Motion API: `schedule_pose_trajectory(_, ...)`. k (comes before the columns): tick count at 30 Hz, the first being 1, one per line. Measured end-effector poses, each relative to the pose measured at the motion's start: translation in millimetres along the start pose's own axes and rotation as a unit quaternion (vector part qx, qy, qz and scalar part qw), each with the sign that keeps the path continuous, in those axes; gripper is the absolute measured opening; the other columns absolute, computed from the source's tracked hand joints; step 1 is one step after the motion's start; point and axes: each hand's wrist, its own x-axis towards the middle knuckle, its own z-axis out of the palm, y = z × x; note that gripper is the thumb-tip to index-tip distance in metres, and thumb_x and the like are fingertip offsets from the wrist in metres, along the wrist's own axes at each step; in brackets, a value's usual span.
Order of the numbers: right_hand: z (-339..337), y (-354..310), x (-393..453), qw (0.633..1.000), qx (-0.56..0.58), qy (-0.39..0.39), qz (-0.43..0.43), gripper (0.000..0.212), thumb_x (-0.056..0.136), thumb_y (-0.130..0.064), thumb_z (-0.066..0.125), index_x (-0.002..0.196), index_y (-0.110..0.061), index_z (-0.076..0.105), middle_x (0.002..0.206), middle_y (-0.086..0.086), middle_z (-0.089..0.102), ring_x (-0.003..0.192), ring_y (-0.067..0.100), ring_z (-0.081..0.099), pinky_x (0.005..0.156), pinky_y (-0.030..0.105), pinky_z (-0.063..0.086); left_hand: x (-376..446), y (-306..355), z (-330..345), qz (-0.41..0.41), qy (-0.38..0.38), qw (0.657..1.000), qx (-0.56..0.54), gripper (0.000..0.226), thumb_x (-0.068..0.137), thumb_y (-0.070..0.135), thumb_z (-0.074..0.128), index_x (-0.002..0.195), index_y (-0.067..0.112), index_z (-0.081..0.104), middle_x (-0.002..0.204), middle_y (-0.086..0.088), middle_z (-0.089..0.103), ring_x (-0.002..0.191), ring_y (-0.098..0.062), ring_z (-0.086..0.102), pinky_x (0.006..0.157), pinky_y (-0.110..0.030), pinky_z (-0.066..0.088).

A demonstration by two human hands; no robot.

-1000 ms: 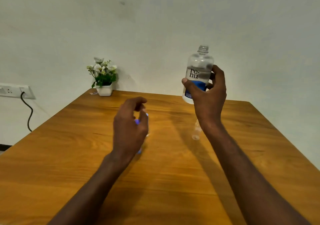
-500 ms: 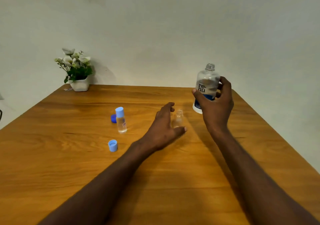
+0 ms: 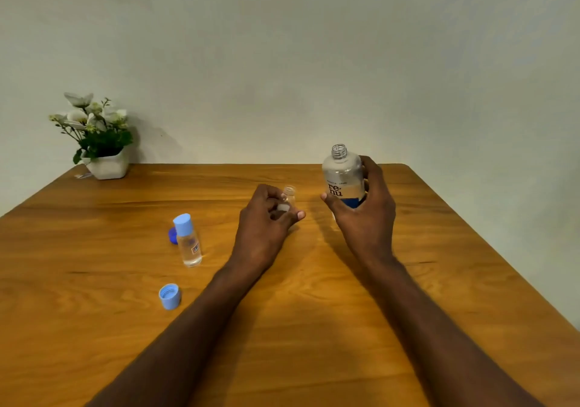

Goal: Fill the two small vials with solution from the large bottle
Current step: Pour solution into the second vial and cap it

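Right hand (image 3: 361,218) grips the big clear uncapped bottle (image 3: 343,177) upright near the wooden surface's (image 3: 314,312) far edge, left hand (image 3: 263,227) pinching a small open clear vial (image 3: 289,193) beside it.

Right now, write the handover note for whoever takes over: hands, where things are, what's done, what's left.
Left hand grips the open vial, upright on the table.
Right hand holds the bottle upright, uncapped.
Capped vial stands to the left, holding clear liquid; a dark blue cap sits behind it, a light blue cap nearer.
Done: one vial apparently filled and capped.
Left: fill the open vial, cap it and the bottle.
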Motion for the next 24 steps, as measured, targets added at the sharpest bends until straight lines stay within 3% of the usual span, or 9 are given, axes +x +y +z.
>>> schedule_pose_trajectory(5,3,6,0,0.999,-0.034,-0.025,-0.009,0.085,0.078,-0.023,0.093,0.15,-0.024,0.048,0.146,-0.003,0.058,0.13,0.01,0.053,0.102,0.032,0.056,1,3,-4,0.047,0.043,0.997,0.032,0.036,0.088,0.023,0.084,0.121,0.019,0.069,0.112,0.007,0.069,0.098,0.005,0.063,0.072,-0.009,0.052)
schedule_pose_trajectory(8,4,8,0,0.997,-0.059,-0.033,-0.023,0.085,0.078,-0.018,0.093,0.151,-0.023,0.049,0.144,-0.001,0.059,0.126,0.005,0.048,0.103,0.035,0.055,3,1,-4,0.054,0.063,0.996,0.027,0.04,0.088,0.02,0.085,0.124,0.019,0.068,0.112,0.006,0.069,0.097,0.002,0.065,0.072,-0.01,0.053)
schedule_pose_trajectory(13,8,14,-2,0.994,-0.085,-0.06,-0.034,0.087,0.077,-0.019,0.092,0.151,-0.026,0.047,0.144,-0.002,0.058,0.126,0.009,0.052,0.104,0.054,0.054,3,0,-3,0.076,0.097,0.991,0.052,0.038,0.088,0.023,0.085,0.123,0.02,0.07,0.114,0.006,0.07,0.101,-0.003,0.067,0.081,-0.021,0.058)
schedule_pose_trajectory(19,12,14,-4,0.991,-0.102,-0.071,-0.054,0.086,0.076,-0.02,0.092,0.15,-0.025,0.049,0.143,-0.001,0.059,0.127,0.019,0.057,0.104,0.058,0.052,3,0,-4,0.12,0.099,0.984,0.088,0.038,0.087,0.024,0.085,0.123,0.02,0.072,0.114,0.006,0.071,0.1,-0.001,0.065,0.078,-0.006,0.05)
schedule_pose_trajectory(24,12,14,-3,0.987,-0.127,-0.077,-0.068,0.085,0.077,-0.021,0.092,0.151,-0.024,0.05,0.144,0.0,0.06,0.129,0.023,0.058,0.106,0.059,0.049,3,-2,-4,0.13,0.084,0.981,0.113,0.039,0.087,0.023,0.085,0.124,0.019,0.073,0.112,0.007,0.07,0.098,0.003,0.061,0.078,-0.002,0.045)
